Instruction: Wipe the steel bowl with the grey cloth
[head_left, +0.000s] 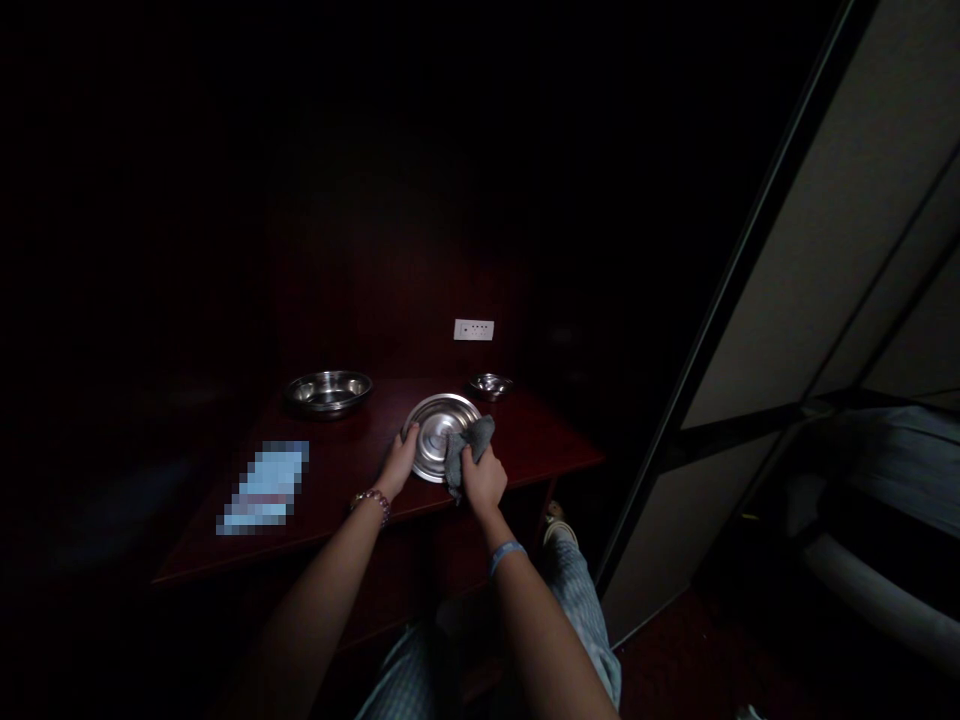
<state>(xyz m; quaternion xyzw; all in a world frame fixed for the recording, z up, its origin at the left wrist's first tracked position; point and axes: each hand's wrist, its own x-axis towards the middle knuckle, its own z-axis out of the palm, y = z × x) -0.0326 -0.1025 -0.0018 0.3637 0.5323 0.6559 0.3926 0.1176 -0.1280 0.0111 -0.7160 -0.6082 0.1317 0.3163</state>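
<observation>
Pale blue flat object point(264, 488), pixelated past telling, lies at the left of the dark red wooden bench point(540, 440), at eight o'clock from the steel dish point(433, 432) under the hands. At ten o'clock from that dish sits a large steel bowl point(328, 392). The left hand point(397, 462), a beaded bracelet point(373, 505) on its wrist, has its fingers point(410, 436) curled closely round the dish's rim. The right hand point(484, 480), a blue wristband point(507, 556) on its wrist, has its fingers point(474, 466) closed on a grey cloth point(471, 448), which is pressed against the dish's right side. At one o'clock stands a small steel bowl point(490, 385), below a white wall socket point(474, 330). Farther right rises a pale panelled partition point(750, 300).
</observation>
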